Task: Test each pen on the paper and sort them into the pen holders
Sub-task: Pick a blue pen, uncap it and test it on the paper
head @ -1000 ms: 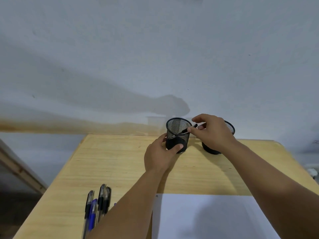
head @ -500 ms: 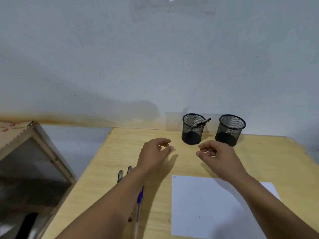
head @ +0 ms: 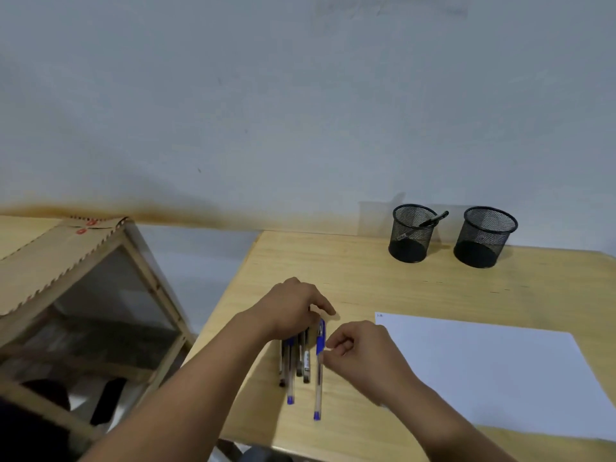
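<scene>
On the wooden table we see a row of pens lying side by side near the left edge, their tips pointing toward us. Our left hand rests over the far ends of the row, fingers curled down onto them; whether its grip is clamped on any one pen or only pressing on the row, we cannot tell. Our right hand sits just beside the row on its right, fingers curled in, thumb and forefinger touching the rightmost blue pen about midway along its barrel; whether that grip has truly closed on the pen we cannot tell either.

To the right of our hands a white sheet of paper lies flat on the table, with a tiny mark near its far left corner. At the back of the table, near the wall, stand two black mesh pen holders, close together but apart. The left holder has one dark pen leaning in it, its end poking over the right rim. The right holder shows no pens that we can make out.

Left of the table stands a wooden-framed cabinet with a brown paper sheet with a zigzag edge draped over its top.
</scene>
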A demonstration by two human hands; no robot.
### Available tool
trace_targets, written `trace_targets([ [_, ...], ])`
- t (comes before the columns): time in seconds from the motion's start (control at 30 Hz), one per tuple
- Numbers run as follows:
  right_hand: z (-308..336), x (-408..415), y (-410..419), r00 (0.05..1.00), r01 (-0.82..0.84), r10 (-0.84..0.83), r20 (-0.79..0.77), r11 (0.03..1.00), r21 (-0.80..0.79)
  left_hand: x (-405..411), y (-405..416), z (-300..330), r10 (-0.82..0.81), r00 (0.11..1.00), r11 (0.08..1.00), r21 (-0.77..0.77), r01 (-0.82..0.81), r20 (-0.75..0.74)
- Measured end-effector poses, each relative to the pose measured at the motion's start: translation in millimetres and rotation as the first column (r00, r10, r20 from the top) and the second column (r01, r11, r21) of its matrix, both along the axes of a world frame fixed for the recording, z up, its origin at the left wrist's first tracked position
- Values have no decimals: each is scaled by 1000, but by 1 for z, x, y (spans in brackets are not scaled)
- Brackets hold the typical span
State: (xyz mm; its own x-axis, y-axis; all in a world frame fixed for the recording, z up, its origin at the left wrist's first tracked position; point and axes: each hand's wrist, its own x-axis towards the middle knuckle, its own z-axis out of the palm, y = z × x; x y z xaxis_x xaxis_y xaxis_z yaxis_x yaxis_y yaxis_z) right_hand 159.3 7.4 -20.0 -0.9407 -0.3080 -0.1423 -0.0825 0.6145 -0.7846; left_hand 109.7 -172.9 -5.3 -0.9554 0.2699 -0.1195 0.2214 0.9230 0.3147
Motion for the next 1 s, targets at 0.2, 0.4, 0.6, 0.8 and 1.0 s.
trace_targets([
  [0.2, -9, 12, -19, 1000, -2, 2, -4, 995, 96, 5, -3, -5, -60, 998, 997, -52, 59, -10],
  [0.4, -9, 9, -15, 1000, 17, -19, 17, 993, 120, 9, -5, -6, -93, 994, 994, -58, 90, -64],
  [0.6, 4, 12, 20, 998, 53, -54, 25, 998, 18, 17, -3, -3, -109, 980, 991, 60, 120, -168],
  [0.8, 14, 12, 62, 995, 54, -53, -83, 998, 11, 32, 20, -7, -113, 965, 965, 206, 164, -235],
  [1.0, 17, 13, 85, 988, 35, -40, -147, 999, -36, 46, 55, -9, -110, 969, 945, 278, 171, -222],
])
